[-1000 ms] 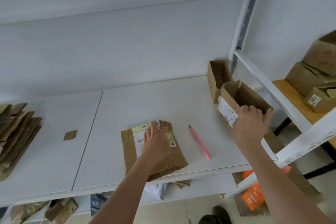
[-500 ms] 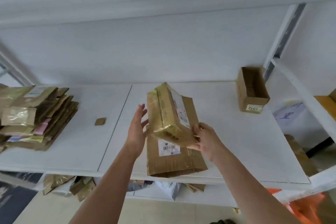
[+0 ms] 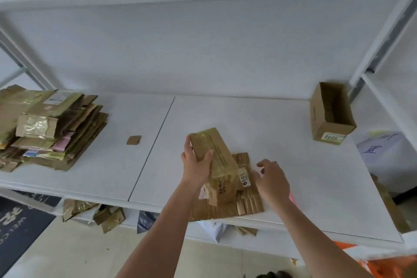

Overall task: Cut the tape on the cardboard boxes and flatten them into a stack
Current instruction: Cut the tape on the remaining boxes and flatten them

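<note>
Your left hand (image 3: 198, 165) grips a taped box (image 3: 216, 162), thumb curled over its top, holding it tilted above a flattened box (image 3: 248, 203) at the desk's (image 3: 259, 124) near edge. Your right hand (image 3: 273, 180), just right of it, holds nothing, fingers loosely bent. Far left: stack of flattened boxes (image 3: 52, 126). Far right: open box (image 3: 331, 113). Small cardboard scrap (image 3: 134, 140) left of centre.

Taped box (image 3: 216, 162) atop flattened cardboard (image 3: 246, 203)
</note>
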`<state>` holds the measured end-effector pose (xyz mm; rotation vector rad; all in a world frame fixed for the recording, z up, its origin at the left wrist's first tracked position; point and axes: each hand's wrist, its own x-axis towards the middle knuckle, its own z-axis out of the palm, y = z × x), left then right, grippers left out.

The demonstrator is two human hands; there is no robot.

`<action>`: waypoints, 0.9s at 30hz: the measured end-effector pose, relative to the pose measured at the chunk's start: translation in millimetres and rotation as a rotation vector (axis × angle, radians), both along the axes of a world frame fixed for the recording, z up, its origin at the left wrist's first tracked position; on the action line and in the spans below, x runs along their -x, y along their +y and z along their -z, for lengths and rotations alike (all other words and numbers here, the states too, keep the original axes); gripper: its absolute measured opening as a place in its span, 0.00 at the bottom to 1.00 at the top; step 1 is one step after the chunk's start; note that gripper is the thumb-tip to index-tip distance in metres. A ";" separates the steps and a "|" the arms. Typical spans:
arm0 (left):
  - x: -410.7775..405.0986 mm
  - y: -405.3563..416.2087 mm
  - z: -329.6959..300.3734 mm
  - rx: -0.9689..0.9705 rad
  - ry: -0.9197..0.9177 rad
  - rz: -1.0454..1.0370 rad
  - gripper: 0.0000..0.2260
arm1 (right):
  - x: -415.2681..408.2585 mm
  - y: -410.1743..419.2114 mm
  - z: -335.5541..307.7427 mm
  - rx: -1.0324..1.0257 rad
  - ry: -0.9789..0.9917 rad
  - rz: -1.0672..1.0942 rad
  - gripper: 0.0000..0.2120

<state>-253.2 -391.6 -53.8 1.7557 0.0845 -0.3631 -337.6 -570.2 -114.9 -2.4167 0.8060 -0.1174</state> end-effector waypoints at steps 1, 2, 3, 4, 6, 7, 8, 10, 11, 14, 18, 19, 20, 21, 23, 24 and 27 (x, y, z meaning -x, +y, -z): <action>-1.0 -4.4 1.1 -0.029 -0.012 0.012 0.35 | 6.2 -10.8 2.9 0.086 0.000 0.070 0.14; -1.4 -7.4 2.7 -0.050 -0.020 0.015 0.34 | 12.1 -21.0 10.0 0.170 0.025 0.131 0.15; -1.6 -9.5 3.8 -0.063 -0.025 0.014 0.34 | 19.2 -28.7 14.8 0.243 0.052 0.169 0.16; -2.2 -10.5 6.1 -0.068 -0.030 0.008 0.33 | 25.8 -34.4 18.8 0.276 0.077 0.188 0.15; -3.0 -10.7 9.5 -0.063 -0.036 -0.002 0.31 | 32.5 -40.7 23.6 0.260 0.117 0.201 0.09; -3.1 -10.4 10.8 -0.059 -0.039 -0.008 0.31 | 32.5 -42.7 23.1 0.238 0.125 0.185 0.07; -3.0 -10.1 11.6 -0.057 -0.039 -0.012 0.30 | 30.3 -45.3 24.6 0.219 0.099 0.155 0.06; -2.4 -9.5 13.0 -0.056 -0.030 -0.017 0.29 | 22.6 -44.0 18.7 0.070 -0.035 0.094 0.07; -1.9 -9.0 13.6 -0.058 -0.029 -0.018 0.29 | 17.7 -40.7 10.6 -0.044 -0.113 0.054 0.08; 0.4 -8.1 12.3 -0.055 -0.030 -0.018 0.29 | -1.6 -24.1 -24.5 -0.350 -0.300 -0.054 0.13; 2.2 -8.1 10.2 -0.053 -0.030 -0.013 0.29 | -27.9 4.7 -79.0 -0.503 -0.432 -0.137 0.21; 2.7 -8.4 9.6 -0.055 -0.033 -0.012 0.30 | -32.9 11.3 -89.1 -0.485 -0.451 -0.162 0.20; 3.3 -8.7 9.0 -0.057 -0.036 -0.011 0.30 | -38.1 16.7 -96.7 -0.468 -0.484 -0.188 0.19; 3.9 -8.9 8.3 -0.055 -0.037 -0.012 0.30 | -42.7 22.0 -103.6 -0.456 -0.518 -0.213 0.16; 4.6 -9.4 8.2 -0.045 -0.040 -0.013 0.29 | -52.3 31.8 -112.2 -0.504 -0.588 -0.255 0.08; 5.0 -9.7 8.2 -0.039 -0.042 -0.013 0.29 | -56.8 36.0 -113.5 -0.580 -0.625 -0.287 0.04; 4.9 -8.9 10.1 -0.030 -0.051 -0.025 0.27 | -64.2 46.4 -106.3 -0.750 -0.654 -0.296 0.08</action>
